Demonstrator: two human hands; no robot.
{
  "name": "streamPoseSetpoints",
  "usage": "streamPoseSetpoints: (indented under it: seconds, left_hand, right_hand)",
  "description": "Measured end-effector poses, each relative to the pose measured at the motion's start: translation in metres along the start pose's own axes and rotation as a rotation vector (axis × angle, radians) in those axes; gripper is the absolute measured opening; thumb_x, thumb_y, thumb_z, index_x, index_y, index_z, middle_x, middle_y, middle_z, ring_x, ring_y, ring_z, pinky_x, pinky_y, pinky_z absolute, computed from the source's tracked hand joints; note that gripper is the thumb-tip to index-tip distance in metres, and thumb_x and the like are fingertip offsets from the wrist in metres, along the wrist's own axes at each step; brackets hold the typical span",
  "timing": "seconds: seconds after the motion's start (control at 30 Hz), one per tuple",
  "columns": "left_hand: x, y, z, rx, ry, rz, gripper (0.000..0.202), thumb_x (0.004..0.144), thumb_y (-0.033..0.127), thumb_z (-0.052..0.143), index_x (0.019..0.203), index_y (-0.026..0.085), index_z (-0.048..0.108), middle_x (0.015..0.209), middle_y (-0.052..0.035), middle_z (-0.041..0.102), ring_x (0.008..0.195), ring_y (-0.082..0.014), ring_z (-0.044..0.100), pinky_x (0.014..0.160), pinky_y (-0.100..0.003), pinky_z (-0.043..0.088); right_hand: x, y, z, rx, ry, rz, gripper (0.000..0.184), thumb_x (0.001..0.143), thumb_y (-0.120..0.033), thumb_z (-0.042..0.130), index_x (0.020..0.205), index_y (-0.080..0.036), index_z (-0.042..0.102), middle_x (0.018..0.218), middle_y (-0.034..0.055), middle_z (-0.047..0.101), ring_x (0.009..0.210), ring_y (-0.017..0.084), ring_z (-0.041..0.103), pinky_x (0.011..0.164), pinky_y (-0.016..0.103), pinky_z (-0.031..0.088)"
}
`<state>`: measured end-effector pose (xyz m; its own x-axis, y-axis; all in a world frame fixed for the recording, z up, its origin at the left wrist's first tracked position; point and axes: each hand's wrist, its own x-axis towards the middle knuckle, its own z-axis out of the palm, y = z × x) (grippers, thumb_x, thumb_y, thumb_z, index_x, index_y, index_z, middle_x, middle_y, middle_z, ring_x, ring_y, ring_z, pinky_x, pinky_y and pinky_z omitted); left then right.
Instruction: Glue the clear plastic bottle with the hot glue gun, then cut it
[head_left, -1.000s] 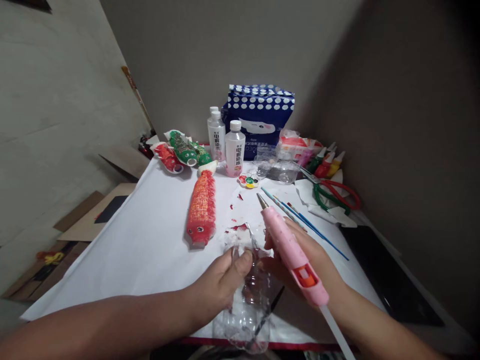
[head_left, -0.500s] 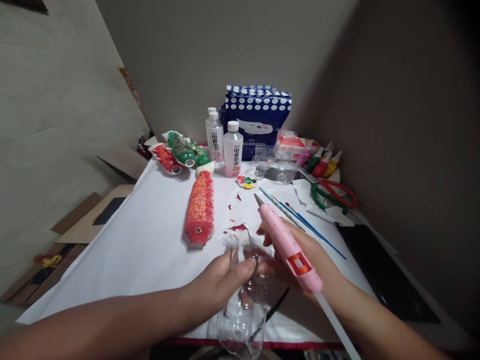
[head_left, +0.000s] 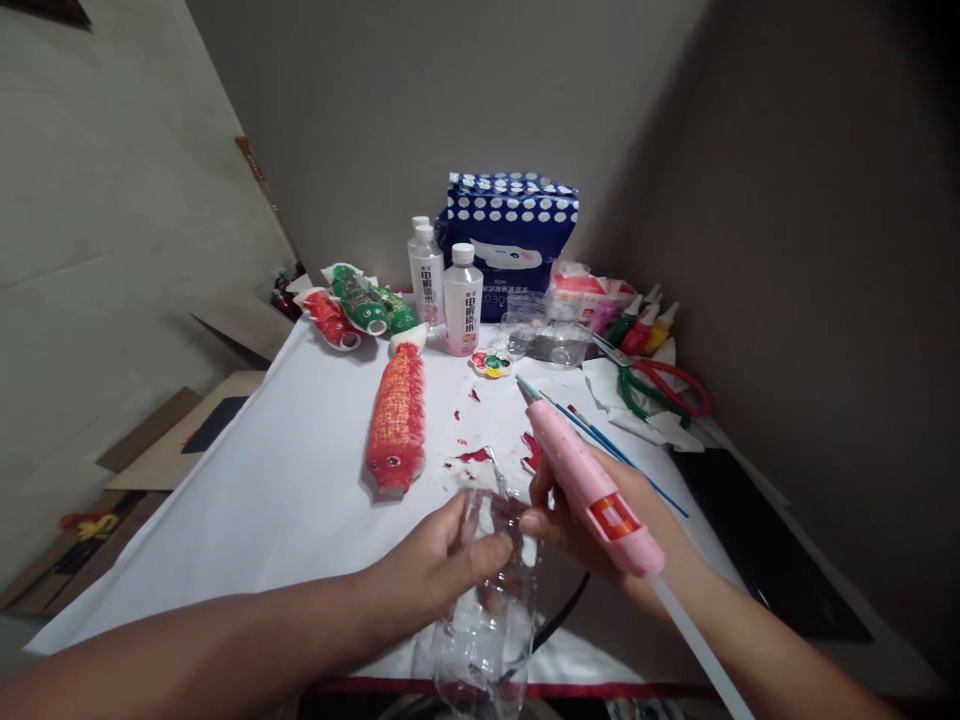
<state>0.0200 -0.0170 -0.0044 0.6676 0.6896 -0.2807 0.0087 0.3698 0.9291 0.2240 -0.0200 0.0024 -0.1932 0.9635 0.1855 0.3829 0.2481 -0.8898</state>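
My left hand [head_left: 457,560] is closed around a clear plastic bottle [head_left: 480,645], its thumb lying across the near side. The bottle tilts toward the table's front edge, and its far end looks cut open. In my right hand [head_left: 592,510] is a pink hot glue gun [head_left: 581,465] with a long white glue stick coming out of its back. Its nozzle points away from me, above the table. The right thumb touches the bottle's rim. Beyond the bottle lies a red and orange painted fish [head_left: 397,420] with a white tail.
Smaller red and green fish [head_left: 360,298] lie at the back left. Drink bottles [head_left: 463,305], a blue bag [head_left: 517,240] and a paint palette [head_left: 491,362] stand behind. Brushes [head_left: 615,445], scissors [head_left: 660,385], paint bottles [head_left: 641,325] and a black panel [head_left: 772,540] are on the right. Red scraps [head_left: 474,456] lie mid-table.
The glue gun has shifted slightly right and toward me in my right hand. The bottle has turned a little in my left hand, and its far opening shows more.
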Motion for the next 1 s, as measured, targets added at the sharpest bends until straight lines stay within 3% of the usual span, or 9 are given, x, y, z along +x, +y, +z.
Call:
streamPoseSetpoints:
  seconds: [0.13,0.2,0.3,0.43,0.6,0.7,0.83,1.0]
  left_hand:
    - [-0.002,0.000,0.001,-0.098,-0.023,0.073,0.086,0.062,0.056,0.084,0.128,0.018,0.042,0.124,-0.0140,0.060,0.110,-0.0270,0.061,0.093,-0.037,0.047]
    - [-0.003,0.001,0.001,-0.073,0.004,0.040,0.089,0.061,0.044,0.088,0.133,0.020,0.040,0.132,-0.0148,0.058,0.119,-0.0295,0.057,0.099,-0.039,0.045]
    - [-0.004,0.003,0.001,0.020,0.027,-0.004,0.072,0.066,0.029,0.085,0.127,0.020,0.048,0.129,-0.0122,0.062,0.116,-0.0286,0.061,0.099,-0.041,0.045]
    - [-0.003,0.007,-0.003,0.048,-0.008,-0.034,0.050,0.068,0.025,0.081,0.112,0.015,0.060,0.114,-0.0106,0.069,0.108,-0.0280,0.063,0.097,-0.041,0.043]
    - [-0.004,0.014,-0.010,-0.061,-0.005,-0.110,0.050,0.056,0.022,0.084,0.102,0.015,0.066,0.096,-0.0045,0.068,0.090,-0.0215,0.061,0.081,-0.032,0.042]
    - [-0.006,0.018,-0.012,-0.127,-0.037,-0.151,0.058,0.049,0.015,0.083,0.104,0.017,0.067,0.098,-0.0033,0.068,0.093,-0.0211,0.059,0.079,-0.029,0.041]
    - [-0.008,0.019,-0.015,-0.150,-0.049,-0.184,0.056,0.047,0.010,0.077,0.102,0.017,0.069,0.096,-0.0041,0.069,0.090,-0.0205,0.057,0.071,-0.027,0.038]
    - [-0.008,0.017,-0.017,-0.214,-0.068,-0.162,0.053,0.044,0.010,0.076,0.097,0.015,0.070,0.088,-0.0046,0.068,0.081,-0.0193,0.056,0.068,-0.027,0.036]
  right_hand:
    - [-0.001,-0.009,-0.002,-0.109,0.043,-0.021,0.026,0.081,-0.041,0.072,0.078,-0.023,0.054,0.069,-0.0030,0.063,0.057,0.013,0.058,0.052,0.023,0.047]
    - [-0.001,-0.013,-0.002,-0.155,0.062,0.011,0.025,0.081,-0.039,0.071,0.076,-0.022,0.054,0.068,-0.0034,0.062,0.056,0.012,0.057,0.051,0.022,0.046]
    - [-0.001,-0.014,-0.002,-0.157,0.086,0.027,0.024,0.079,-0.036,0.072,0.075,-0.022,0.054,0.067,-0.0039,0.061,0.056,0.012,0.057,0.052,0.022,0.046]
    - [0.000,-0.013,-0.011,-0.090,0.077,-0.017,0.018,0.083,-0.035,0.069,0.083,-0.021,0.058,0.078,0.0000,0.065,0.062,0.014,0.060,0.056,0.024,0.049]
    - [0.001,-0.011,-0.041,0.011,0.101,0.186,0.029,0.086,-0.049,0.065,0.095,-0.022,0.060,0.074,0.0018,0.065,0.047,0.013,0.053,0.042,0.026,0.042]
    - [0.002,-0.007,-0.052,-0.202,0.058,0.269,0.023,0.084,-0.044,0.065,0.088,-0.021,0.062,0.060,-0.0006,0.060,0.045,0.016,0.053,0.040,0.026,0.039]
    - [0.002,-0.005,-0.054,-0.627,0.049,0.253,0.004,0.082,-0.025,0.058,0.081,-0.021,0.059,0.070,0.0029,0.066,0.061,0.021,0.060,0.052,0.029,0.040]
    - [0.005,-0.008,-0.044,-0.854,-0.083,0.313,0.011,0.081,-0.014,0.051,0.073,-0.022,0.049,0.078,0.0045,0.069,0.066,0.021,0.061,0.056,0.028,0.036]
